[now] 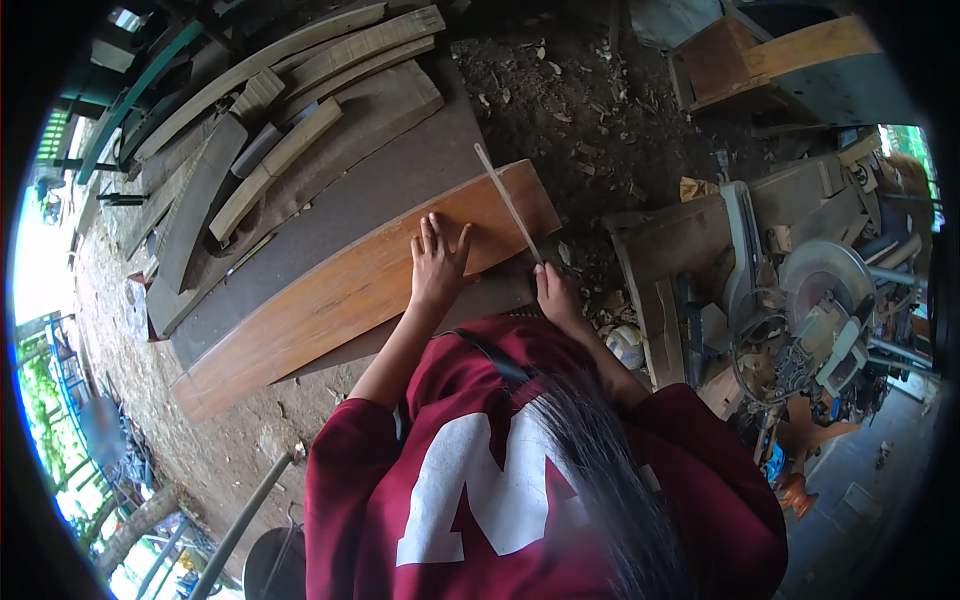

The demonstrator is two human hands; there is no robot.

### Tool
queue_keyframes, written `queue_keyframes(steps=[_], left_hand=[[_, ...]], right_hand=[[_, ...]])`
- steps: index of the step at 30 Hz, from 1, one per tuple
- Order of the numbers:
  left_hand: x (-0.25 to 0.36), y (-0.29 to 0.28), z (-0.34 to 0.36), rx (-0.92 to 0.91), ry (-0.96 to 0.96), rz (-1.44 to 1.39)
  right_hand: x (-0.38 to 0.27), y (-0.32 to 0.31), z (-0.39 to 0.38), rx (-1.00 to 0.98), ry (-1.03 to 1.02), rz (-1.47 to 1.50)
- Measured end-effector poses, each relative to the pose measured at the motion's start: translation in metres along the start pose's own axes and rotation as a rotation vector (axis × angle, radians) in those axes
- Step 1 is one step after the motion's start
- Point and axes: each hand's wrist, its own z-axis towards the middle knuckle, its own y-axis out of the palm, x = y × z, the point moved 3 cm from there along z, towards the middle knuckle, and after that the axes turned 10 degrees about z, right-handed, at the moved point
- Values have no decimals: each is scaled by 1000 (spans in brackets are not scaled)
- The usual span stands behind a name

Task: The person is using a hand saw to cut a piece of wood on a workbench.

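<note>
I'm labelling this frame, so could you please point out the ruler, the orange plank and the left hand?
ruler (505, 200), head view, middle of its blade
orange plank (330, 300), head view, bare top face
left hand (438, 265), head view, back of the hand

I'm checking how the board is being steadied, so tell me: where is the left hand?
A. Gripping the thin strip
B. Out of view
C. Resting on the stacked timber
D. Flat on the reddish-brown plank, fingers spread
D: the left hand lies palm-down with fingers spread on the reddish-brown plank, while the right hand holds the thin strip.

Smooth orange wooden plank (340, 300), thin pale metal ruler (508, 203)
</note>
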Motion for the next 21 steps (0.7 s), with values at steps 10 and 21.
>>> queue_keyframes(steps=[10,21], left_hand=[[14,29,17,24,232,289],[-48,-106,41,-104,287,-412]], right_hand=[[-16,-21,15,-182,167,83],[-96,-92,74,249,185,657]])
